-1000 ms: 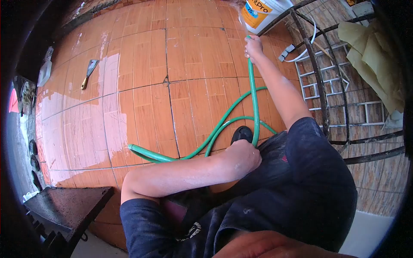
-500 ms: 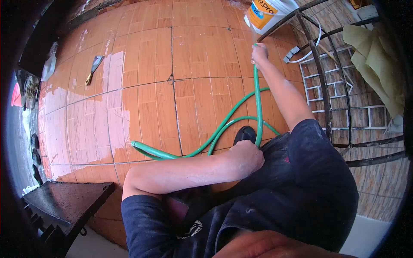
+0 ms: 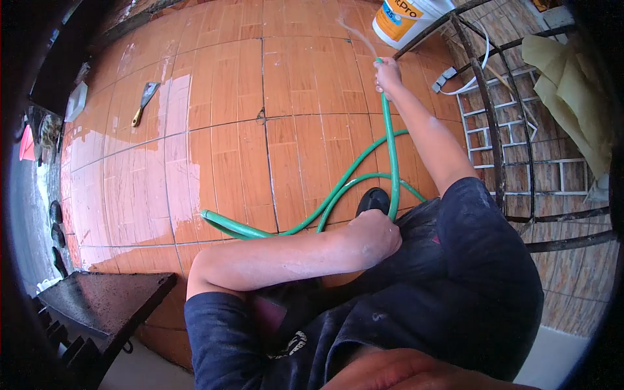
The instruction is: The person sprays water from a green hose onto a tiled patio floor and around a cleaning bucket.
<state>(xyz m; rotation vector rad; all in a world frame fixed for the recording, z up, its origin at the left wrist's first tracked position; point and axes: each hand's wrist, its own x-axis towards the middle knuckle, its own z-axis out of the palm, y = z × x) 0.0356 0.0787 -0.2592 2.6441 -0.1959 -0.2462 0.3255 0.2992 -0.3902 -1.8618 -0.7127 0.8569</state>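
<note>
A green garden hose runs up through my right hand, whose fingers are wrapped round it close to its open end. Water sprays out of that end towards the far tiles, left of a white bucket. Low in front of my body, my left hand is closed in a fist where the hose's lower part passes behind it; its fingertips are hidden. More of the hose lies looped on the orange tiled floor, with a bend far to the left. The tip of a black shoe shows beside my left hand.
A scraper lies on the floor at left, near wet, shiny tiles. A black metal piece stands at lower left. Along the right are a dark metal frame, a brownish sheet and a white cable.
The water stream has swung left, from in front of the bucket onto the floor tiles. My right hand has shifted slightly left and up with the hose end. My left hand stays closed.
</note>
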